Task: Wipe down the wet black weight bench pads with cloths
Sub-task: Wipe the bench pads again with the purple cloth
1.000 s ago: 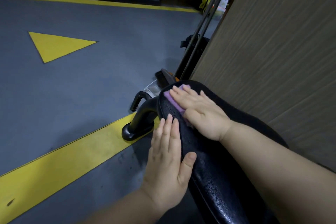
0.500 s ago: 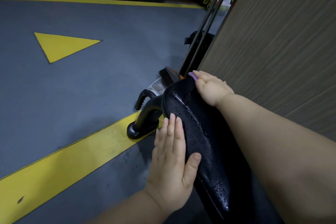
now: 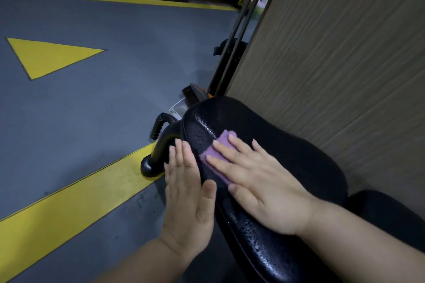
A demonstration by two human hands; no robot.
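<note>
Well, the pad [image 3: 276, 140] is black, with a pebbled skin. Its left edge and near end shine with beads of water, while the broad top towards the wall [image 3: 345, 53] looks dull and dark. It sits just beside that wood-grain wall, above the grey floor [image 3: 115, 99]. Its long axis runs from the lower right, close to the person, up and away to the left, and the rounded far end points towards the dark poles standing at the wall's corner. The top face tips somewhat towards the left.

The right hand [image 3: 259, 190] lies flat on top of the pad, fingers straight and spread, pressing a small purple cloth [image 3: 222, 139] against the surface. The cloth peeks out past the fingertips, at the edge of the wet strip. The left hand [image 3: 186, 197] is flat too, fingers straight and together against the pad's left side, with the thumb laid on the top edge. It grasps nothing.

Under the far end a black tube [image 3: 161, 149] curves down to the floor, touching a yellow stripe [image 3: 69, 209], and a ribbed grip [image 3: 157, 128] sticks up beside it. A yellow triangle [image 3: 46, 57] is painted further off. A second pad [image 3: 386, 216], also black, shows at the lower right, behind the right forearm.
</note>
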